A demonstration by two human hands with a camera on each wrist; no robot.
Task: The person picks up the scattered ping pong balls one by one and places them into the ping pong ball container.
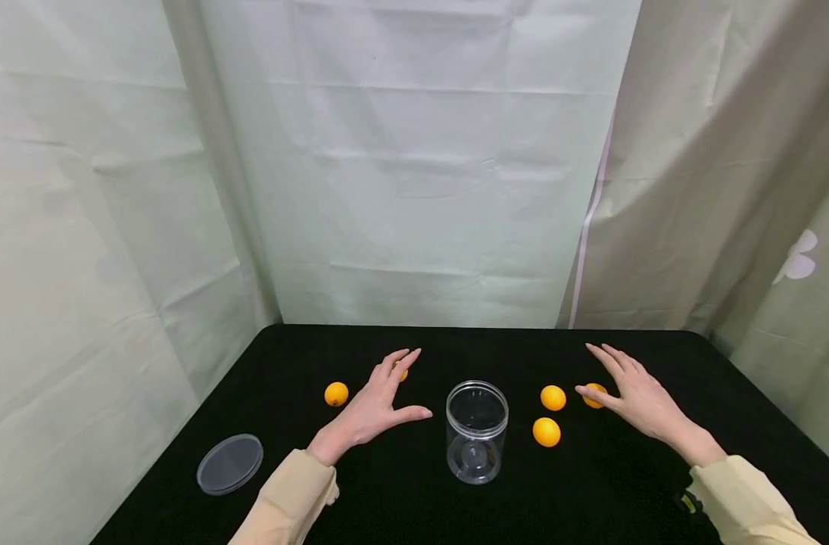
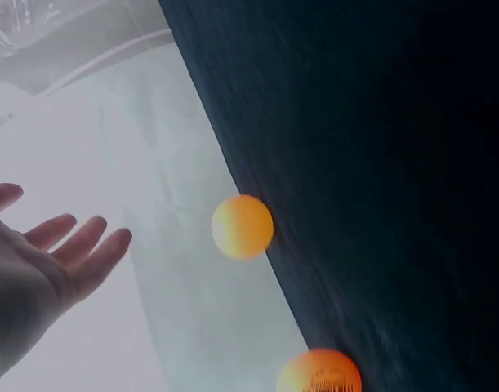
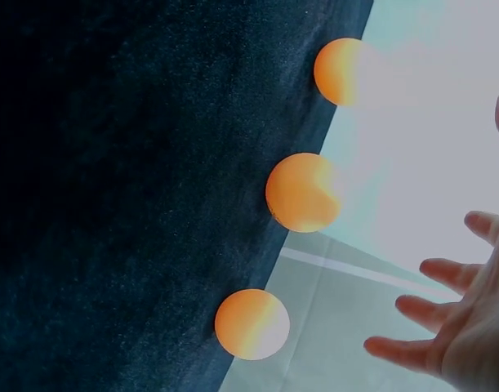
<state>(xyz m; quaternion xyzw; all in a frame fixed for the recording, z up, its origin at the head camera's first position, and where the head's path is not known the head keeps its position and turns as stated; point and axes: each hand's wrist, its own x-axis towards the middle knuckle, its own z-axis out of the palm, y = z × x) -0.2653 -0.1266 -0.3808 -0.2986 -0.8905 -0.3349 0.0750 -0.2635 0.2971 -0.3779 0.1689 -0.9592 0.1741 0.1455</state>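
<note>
A clear plastic jar stands upright without a lid between my hands. To its left my left hand hovers with fingers spread, holding nothing; one orange ping-pong ball lies beside it and another ball is partly hidden behind its fingers. Over on the right, my right hand is held up with straight fingers and nothing in it. Near it lie an orange ball, a nearer ball and a ball partly covered by the thumb. The right wrist view shows these three balls apart from the fingers.
A round translucent lid lies flat at the left side of the black-covered table. Pale curtains hang behind the table's far edge and along both sides. A small dark object with a yellow-green mark shows by the right sleeve.
</note>
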